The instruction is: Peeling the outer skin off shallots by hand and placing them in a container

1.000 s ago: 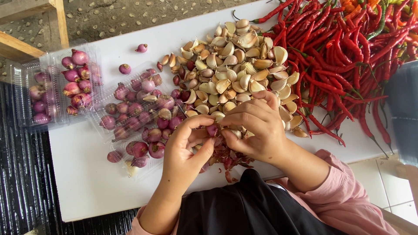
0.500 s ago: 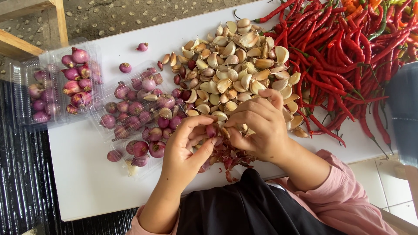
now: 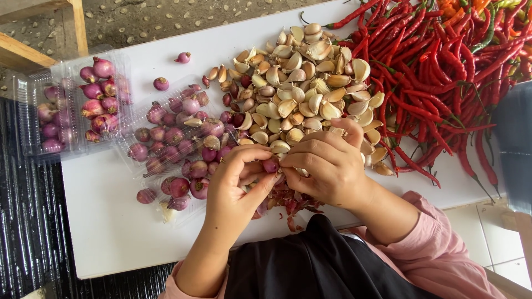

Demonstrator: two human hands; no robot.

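Both hands meet over the near edge of the white table (image 3: pixel 111 221). The left hand (image 3: pixel 241 180) and the right hand (image 3: pixel 327 166) pinch one small purple shallot (image 3: pixel 271 164) between their fingertips, fingers curled tight around it. Just under them lies a heap of reddish shallot skins (image 3: pixel 293 202). To the left, more purple shallots spill from an open clear plastic tray (image 3: pixel 172 138), and a second clear tray of shallots (image 3: pixel 72 108) sits at the table's edge. Beyond the hands spreads a pile of pale garlic cloves (image 3: pixel 302 88); to the right, a mound of long red chillies (image 3: pixel 438 66).
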